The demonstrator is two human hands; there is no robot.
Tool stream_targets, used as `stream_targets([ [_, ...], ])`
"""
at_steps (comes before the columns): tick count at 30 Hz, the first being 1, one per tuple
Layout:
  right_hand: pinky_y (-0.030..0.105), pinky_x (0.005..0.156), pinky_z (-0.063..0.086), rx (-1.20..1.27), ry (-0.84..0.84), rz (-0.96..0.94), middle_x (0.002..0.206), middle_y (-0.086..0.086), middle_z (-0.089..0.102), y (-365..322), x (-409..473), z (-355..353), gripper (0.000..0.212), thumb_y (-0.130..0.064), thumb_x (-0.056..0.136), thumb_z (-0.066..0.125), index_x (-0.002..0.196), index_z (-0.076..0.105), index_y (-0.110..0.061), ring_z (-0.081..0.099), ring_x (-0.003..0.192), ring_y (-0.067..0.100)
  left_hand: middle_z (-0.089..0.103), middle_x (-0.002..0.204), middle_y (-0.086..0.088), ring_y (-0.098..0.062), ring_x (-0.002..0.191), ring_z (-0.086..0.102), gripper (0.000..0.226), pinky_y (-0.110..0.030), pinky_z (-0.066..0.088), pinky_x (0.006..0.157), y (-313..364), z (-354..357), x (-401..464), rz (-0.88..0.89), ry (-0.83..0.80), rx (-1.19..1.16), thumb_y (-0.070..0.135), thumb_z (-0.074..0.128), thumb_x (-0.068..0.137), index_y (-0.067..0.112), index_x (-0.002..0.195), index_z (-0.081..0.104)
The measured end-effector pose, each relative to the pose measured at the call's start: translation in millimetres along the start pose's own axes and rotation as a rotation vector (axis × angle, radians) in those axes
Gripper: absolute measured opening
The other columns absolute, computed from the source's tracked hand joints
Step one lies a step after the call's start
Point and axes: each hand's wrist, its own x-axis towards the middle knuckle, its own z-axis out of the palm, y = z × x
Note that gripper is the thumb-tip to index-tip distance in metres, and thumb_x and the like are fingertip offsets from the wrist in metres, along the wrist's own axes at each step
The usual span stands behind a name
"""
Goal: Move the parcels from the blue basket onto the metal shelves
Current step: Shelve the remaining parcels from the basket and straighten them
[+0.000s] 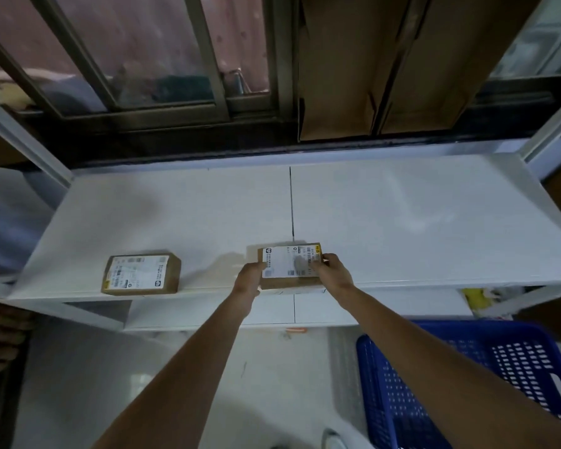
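**Head view: second parcel being set on the white shelf**

Head camera looks down on the white metal shelf (402, 222), a broad board with a dark seam running front to back near its middle and bare surface on both sides of it. Behind it stand a dark-framed sliding window (136, 59) and flattened brown cardboard sheets (386, 66) propped on the sill. Low on the right sits the blue basket (467, 384), its perforated walls in view; whether more parcels lie inside cannot be told from this angle.

Both arms reach forward over the shelf's front edge. The left hand (248, 281) and right hand (332, 270) clasp one brown cardboard parcel (290, 268) from opposite ends, fingers curled over its short sides, label facing up. The parcel sits at the very front of the shelf, right at the seam, and its near edge seems to overhang the lip slightly.

A first labelled parcel (141, 274) already lies flat on the left part of the shelf, well apart from the held one, also close to the front edge.

To finish this step well, the parcel probably wants a short push back from the lip until its whole base rests on the board, kept square to the edge. Both hands should let go together so it does not twist or tip forward.
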Motion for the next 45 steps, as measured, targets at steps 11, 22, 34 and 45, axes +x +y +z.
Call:
stream_targets([
  [11, 0.036, 0.084, 0.046, -0.075, -0.001, -0.003, 0.134, 0.012, 0.055, 5.2, -1.7, -4.7, 0.062, -0.039, 0.09, 0.056, 0.143, 0.037, -0.013, 0.056, 0.115, 0.03, 0.06, 0.104, -0.004, -0.025, 0.103, 0.049, 0.021, -0.034, 0.034, 0.089, 0.6, -7.7, -14.5, 0.034, 0.017, 0.041, 0.024, 0.043, 0.096, 0.014, 0.102, 0.06],
  [22, 0.026, 0.08, 0.039, -0.132, -0.045, -0.131, 0.118, 0.006, 0.06, -71.5, -57.0, -64.9, 0.055, -0.044, 0.087, 0.061, 0.134, 0.047, -0.019, 0.053, 0.095, 0.021, 0.052, 0.116, -0.008, -0.023, 0.097, 0.049, 0.022, -0.031, 0.035, 0.083, 81.6, -55.4, -116.1, 0.174, 0.102, 0.019, 0.022, 0.047, 0.096, 0.01, 0.113, 0.055],
  [34, 0.028, 0.08, 0.043, -0.261, -0.113, -0.445, 0.122, 0.003, 0.049, -227.5, -220.8, -73.2, 0.058, -0.045, 0.084, 0.066, 0.132, 0.046, -0.019, 0.051, 0.108, 0.021, 0.056, 0.134, -0.011, -0.026, 0.122, 0.051, 0.036, -0.039, 0.039, 0.102, 188.6, -164.4, -299.8, 0.491, 0.103, 0.132, 0.025, 0.049, 0.098, 0.01, 0.131, 0.048],
  [45, 0.027, 0.068, 0.052, -0.194, 0.037, -0.807, 0.1, 0.001, 0.069, -385.2, -436.8, 0.5, 0.03, -0.045, 0.074, 0.073, 0.096, 0.062, -0.027, 0.066, 0.092, 0.017, 0.062, 0.111, -0.014, -0.029, 0.106, 0.059, 0.022, -0.035, 0.048, 0.09, 222.1, -359.7, -483.0, 0.819, 0.203, 0.193, 0.019, 0.052, 0.096, 0.003, 0.111, 0.057],
])
